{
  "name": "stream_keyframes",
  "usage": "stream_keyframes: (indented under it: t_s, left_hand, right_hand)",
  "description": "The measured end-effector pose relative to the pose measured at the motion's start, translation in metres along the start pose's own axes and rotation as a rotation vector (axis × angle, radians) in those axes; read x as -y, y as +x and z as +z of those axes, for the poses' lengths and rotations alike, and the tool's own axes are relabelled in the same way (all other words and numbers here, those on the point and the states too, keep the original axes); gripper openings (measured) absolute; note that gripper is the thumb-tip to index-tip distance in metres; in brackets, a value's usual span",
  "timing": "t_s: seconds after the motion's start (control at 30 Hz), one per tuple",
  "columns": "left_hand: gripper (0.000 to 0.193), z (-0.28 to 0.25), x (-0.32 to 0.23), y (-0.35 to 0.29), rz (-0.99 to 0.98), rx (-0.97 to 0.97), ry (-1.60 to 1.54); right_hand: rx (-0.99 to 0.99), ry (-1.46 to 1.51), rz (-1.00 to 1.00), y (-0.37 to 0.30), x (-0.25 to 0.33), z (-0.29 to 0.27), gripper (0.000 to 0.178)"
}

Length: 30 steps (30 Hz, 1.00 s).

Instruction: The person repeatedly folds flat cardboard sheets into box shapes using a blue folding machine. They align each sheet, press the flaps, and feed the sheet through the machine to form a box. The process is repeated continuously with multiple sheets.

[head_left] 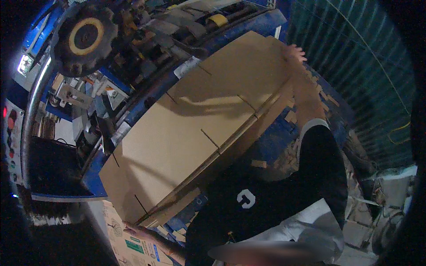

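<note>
A stack of slotted brown cardboard sheets [151, 133] lies slanted across the machine in front of me, its layered long edge toward my body. At its far right corner, my right hand [294, 55] rests against the end, with fingers spread past the edge. My left hand [135, 230] is by the near left corner, fingers stretched out beside the stack's end and partly in shadow. Under that hand stands a printed cardboard piece [126, 244] with green and blue markings.
Beyond the stack runs a blue machine frame [266, 22] with a large dark handwheel [86, 37]. A button panel [12, 142] is at far left. Cardboard scraps [290, 117] lie below on the right, near a green corrugated wall [368, 75].
</note>
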<state>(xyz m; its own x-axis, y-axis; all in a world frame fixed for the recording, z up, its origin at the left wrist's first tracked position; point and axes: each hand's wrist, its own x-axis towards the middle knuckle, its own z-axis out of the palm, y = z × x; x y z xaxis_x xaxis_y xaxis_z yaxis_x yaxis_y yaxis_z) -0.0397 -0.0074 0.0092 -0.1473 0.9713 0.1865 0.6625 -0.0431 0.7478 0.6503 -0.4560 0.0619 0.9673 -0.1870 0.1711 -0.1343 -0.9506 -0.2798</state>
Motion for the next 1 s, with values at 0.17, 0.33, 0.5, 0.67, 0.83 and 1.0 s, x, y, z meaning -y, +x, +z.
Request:
stream_keyframes:
  t_s: [0.17,0.33,0.5,0.67,0.83,1.0]
  left_hand:
    - [0.082,0.008,-0.008,0.016,0.048,0.108,0.060]
    - [0.084,0.018,-0.047,0.012,-0.120,-0.006,-0.196]
    - [0.078,-0.004,-0.084,-0.001,0.019,-0.105,-0.097]
    - [0.060,-0.028,-0.075,0.011,0.413,-0.160,0.016]
    - [0.051,-0.052,-0.057,0.048,0.537,-0.263,0.024]
    - [0.041,-0.046,-0.030,0.092,0.268,-0.113,-0.802]
  right_hand:
    - [0.027,0.104,-0.188,0.070,-0.032,0.048,0.068]
    - [0.146,0.237,-0.210,0.082,0.003,0.042,0.050]
    - [0.182,0.191,-0.225,0.102,0.034,0.055,0.047]
    - [-0.208,0.394,0.219,0.160,-0.005,0.091,0.042]
    - [-0.768,0.319,0.909,0.166,-0.089,0.048,0.057]
    - [-0.085,1.440,0.336,0.021,-0.119,-0.018,0.069]
